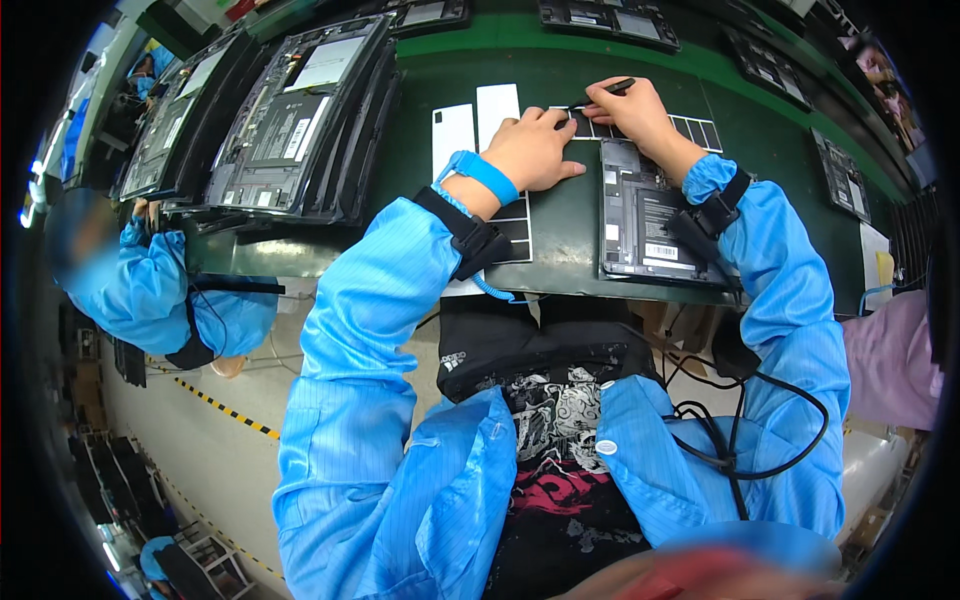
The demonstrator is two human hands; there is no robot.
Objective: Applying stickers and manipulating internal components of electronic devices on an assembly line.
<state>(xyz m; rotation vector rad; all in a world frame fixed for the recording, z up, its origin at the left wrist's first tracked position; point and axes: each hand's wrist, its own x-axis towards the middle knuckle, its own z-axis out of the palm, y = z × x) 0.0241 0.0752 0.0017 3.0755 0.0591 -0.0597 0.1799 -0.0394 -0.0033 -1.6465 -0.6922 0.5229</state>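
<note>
My right hand (pixel 635 110) is closed around a slim black pointed tool (pixel 615 88), pen or tweezers I cannot tell. Its tip points left, close to the fingertips of my left hand (pixel 535 150). That left hand lies over white strips with its thumb held apart from the fingers. One strip with black rectangles (pixel 695 132) runs sideways behind my hands. Another strip of black pads (pixel 516 228) reaches out below my left wrist, partly covered. An opened flat device with a battery and exposed board (pixel 650 225) lies below my right hand, partly behind my right cuff.
Stacks of similar opened devices (pixel 300 120) rise at the left. More lie along the far side (pixel 610 20) and right (pixel 842 175) of the green table (pixel 420 245). White sheets (pixel 453 140) lie beside my left hand. A blue-clad person (pixel 150 280) sits at left; a black cable (pixel 740 465) loops by my right arm.
</note>
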